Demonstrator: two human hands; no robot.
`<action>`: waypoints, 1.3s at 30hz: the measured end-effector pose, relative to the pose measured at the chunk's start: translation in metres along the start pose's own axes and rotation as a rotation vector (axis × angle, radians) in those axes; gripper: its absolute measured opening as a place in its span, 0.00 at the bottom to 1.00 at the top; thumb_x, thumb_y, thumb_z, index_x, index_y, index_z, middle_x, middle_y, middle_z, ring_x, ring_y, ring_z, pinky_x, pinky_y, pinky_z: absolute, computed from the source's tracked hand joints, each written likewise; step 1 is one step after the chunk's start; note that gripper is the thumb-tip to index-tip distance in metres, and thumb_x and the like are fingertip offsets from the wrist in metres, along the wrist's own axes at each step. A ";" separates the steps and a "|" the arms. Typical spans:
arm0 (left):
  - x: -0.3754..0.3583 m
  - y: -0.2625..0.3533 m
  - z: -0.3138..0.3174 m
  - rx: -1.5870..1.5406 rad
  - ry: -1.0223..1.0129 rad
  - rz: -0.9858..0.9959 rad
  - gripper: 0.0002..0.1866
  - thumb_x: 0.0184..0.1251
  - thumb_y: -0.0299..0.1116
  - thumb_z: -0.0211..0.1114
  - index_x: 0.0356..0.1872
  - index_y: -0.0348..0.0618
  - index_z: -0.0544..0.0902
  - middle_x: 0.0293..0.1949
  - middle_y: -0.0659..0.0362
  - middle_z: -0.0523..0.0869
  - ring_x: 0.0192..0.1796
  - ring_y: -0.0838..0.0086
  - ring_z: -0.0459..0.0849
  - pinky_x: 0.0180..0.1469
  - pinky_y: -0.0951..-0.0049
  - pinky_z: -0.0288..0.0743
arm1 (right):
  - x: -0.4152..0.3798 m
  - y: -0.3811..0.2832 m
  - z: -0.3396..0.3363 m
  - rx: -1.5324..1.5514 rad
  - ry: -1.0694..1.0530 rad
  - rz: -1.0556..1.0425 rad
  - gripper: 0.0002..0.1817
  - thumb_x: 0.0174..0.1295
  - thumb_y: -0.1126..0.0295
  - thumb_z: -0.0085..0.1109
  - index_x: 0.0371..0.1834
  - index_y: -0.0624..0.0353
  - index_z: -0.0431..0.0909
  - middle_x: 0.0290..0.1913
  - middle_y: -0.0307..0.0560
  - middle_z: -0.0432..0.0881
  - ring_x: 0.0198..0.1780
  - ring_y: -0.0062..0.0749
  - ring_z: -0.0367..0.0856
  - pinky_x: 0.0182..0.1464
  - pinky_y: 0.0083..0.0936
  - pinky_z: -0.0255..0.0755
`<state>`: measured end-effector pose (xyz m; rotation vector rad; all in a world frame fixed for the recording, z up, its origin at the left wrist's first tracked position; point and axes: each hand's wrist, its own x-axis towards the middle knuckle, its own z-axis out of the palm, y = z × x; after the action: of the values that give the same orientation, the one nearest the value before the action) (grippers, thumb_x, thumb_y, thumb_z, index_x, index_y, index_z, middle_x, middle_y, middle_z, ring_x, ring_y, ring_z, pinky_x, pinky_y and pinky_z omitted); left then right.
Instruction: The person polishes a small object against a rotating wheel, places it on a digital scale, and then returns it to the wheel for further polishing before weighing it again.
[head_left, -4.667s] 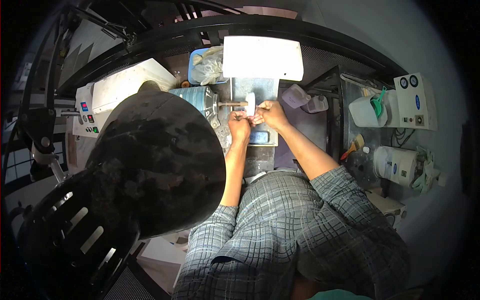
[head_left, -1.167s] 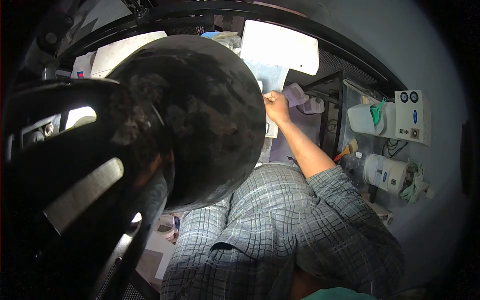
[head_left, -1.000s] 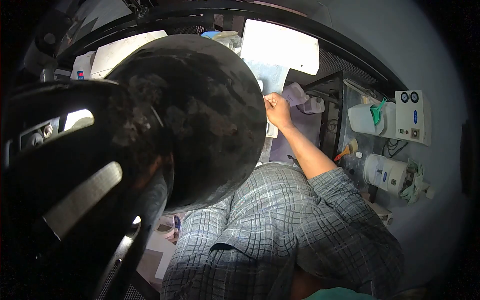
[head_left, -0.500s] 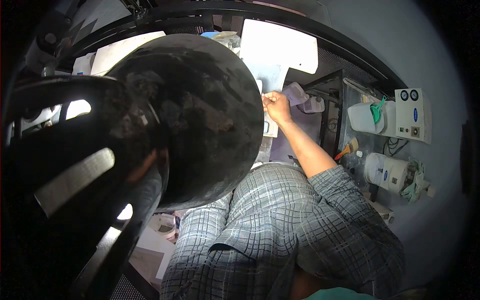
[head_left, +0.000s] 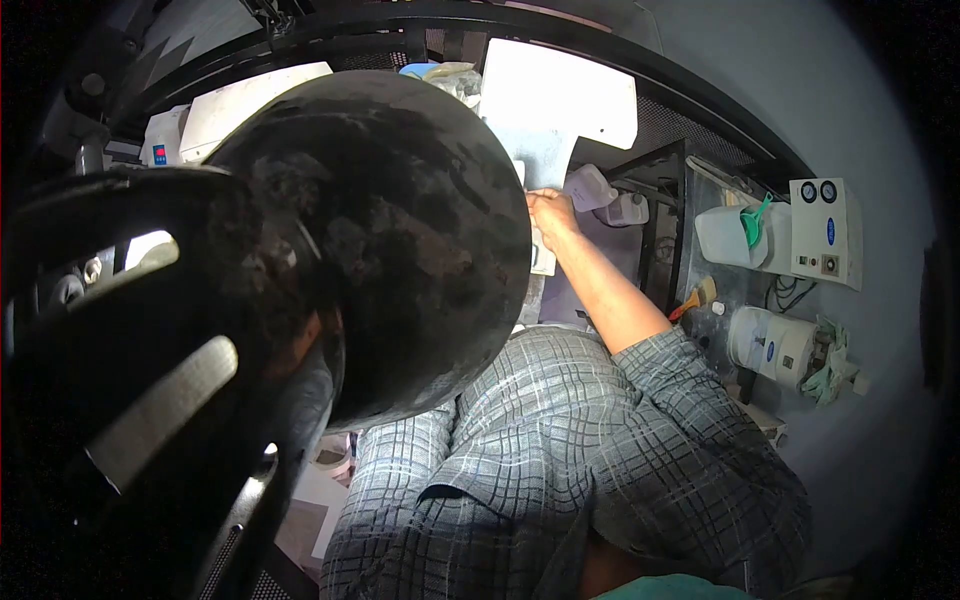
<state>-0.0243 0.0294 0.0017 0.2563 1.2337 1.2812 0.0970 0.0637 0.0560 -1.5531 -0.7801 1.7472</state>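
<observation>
A large black lamp-like hood (head_left: pixel 420 240) fills the left and middle of the head view and hides my left hand. Just past its right edge is my right hand (head_left: pixel 552 214), fingers bent and pressed together. Its fingertips go behind the hood, so whatever they hold is hidden. The hand is over a pale device (head_left: pixel 543 262), in front of a white panel (head_left: pixel 555 95). Purple-tinted plastic containers (head_left: pixel 590 188) stand just right of the hand.
At the right are a clear bin (head_left: pixel 715 235) with a green scoop (head_left: pixel 752 222), a white unit with two gauges (head_left: pixel 822 235), an orange-handled brush (head_left: pixel 692 299) and another white device (head_left: pixel 770 345) with a pale green cloth (head_left: pixel 828 370). A black rail runs along the back.
My right hand has shifted slightly, and more of its fingertips are now behind the hood. The black hood has moved slightly in view.
</observation>
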 end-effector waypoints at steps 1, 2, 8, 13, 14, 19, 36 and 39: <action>-0.002 0.003 0.001 0.033 -0.003 0.012 0.03 0.64 0.20 0.51 0.33 0.32 0.74 0.24 0.51 0.79 0.18 0.71 0.77 0.19 0.73 0.75 | -0.001 0.000 0.000 -0.020 0.001 -0.009 0.05 0.58 0.84 0.50 0.35 0.78 0.68 0.32 0.65 0.79 0.32 0.46 0.84 0.34 0.32 0.84; -0.005 0.005 0.003 0.067 -0.004 0.025 0.03 0.64 0.19 0.51 0.33 0.32 0.74 0.23 0.51 0.79 0.18 0.71 0.77 0.19 0.73 0.74 | -0.001 0.000 0.000 -0.039 0.001 -0.017 0.05 0.58 0.84 0.50 0.35 0.78 0.68 0.33 0.65 0.79 0.31 0.46 0.84 0.35 0.33 0.84; -0.002 -0.001 0.008 0.079 0.069 0.051 0.03 0.64 0.19 0.52 0.32 0.32 0.74 0.25 0.51 0.80 0.19 0.70 0.77 0.19 0.72 0.75 | 0.006 0.001 -0.005 -0.013 0.013 0.061 0.04 0.55 0.80 0.56 0.33 0.68 0.74 0.27 0.47 0.80 0.24 0.26 0.79 0.27 0.22 0.76; -0.005 -0.003 0.010 -0.002 0.072 0.069 0.02 0.65 0.20 0.51 0.34 0.33 0.73 0.26 0.51 0.80 0.20 0.70 0.78 0.20 0.73 0.77 | 0.003 -0.001 -0.003 -0.032 -0.027 0.009 0.03 0.57 0.81 0.55 0.33 0.69 0.74 0.28 0.49 0.80 0.26 0.29 0.80 0.29 0.24 0.78; -0.009 -0.003 0.011 -0.006 0.087 0.099 0.02 0.65 0.20 0.51 0.35 0.34 0.73 0.26 0.51 0.80 0.20 0.71 0.78 0.20 0.73 0.77 | 0.000 -0.002 -0.003 -0.039 -0.047 -0.018 0.03 0.57 0.81 0.55 0.33 0.70 0.74 0.28 0.50 0.80 0.27 0.30 0.80 0.30 0.25 0.78; -0.020 -0.007 0.014 0.009 0.034 0.304 0.02 0.65 0.19 0.52 0.36 0.34 0.72 0.26 0.52 0.80 0.20 0.72 0.79 0.20 0.73 0.78 | 0.003 0.004 -0.008 -0.046 -0.104 -0.065 0.04 0.58 0.79 0.56 0.33 0.71 0.75 0.30 0.52 0.81 0.28 0.31 0.81 0.32 0.27 0.79; -0.008 -0.017 0.011 -0.152 0.063 0.023 0.05 0.65 0.18 0.46 0.38 0.34 0.70 0.29 0.50 0.79 0.25 0.69 0.80 0.26 0.71 0.81 | 0.028 0.026 -0.017 -0.176 -0.100 -0.198 0.04 0.60 0.81 0.54 0.33 0.73 0.73 0.28 0.55 0.80 0.27 0.32 0.82 0.27 0.25 0.78; -0.005 -0.029 0.008 -0.202 0.042 -0.001 0.06 0.66 0.17 0.44 0.41 0.35 0.68 0.31 0.49 0.80 0.26 0.68 0.80 0.28 0.70 0.82 | 0.013 0.025 -0.016 -0.310 -0.057 -0.296 0.03 0.57 0.80 0.56 0.29 0.70 0.76 0.26 0.49 0.83 0.28 0.28 0.83 0.29 0.22 0.76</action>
<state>0.0003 0.0187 -0.0139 0.0840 1.1292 1.4054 0.1095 0.0588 0.0270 -1.4926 -1.2894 1.5100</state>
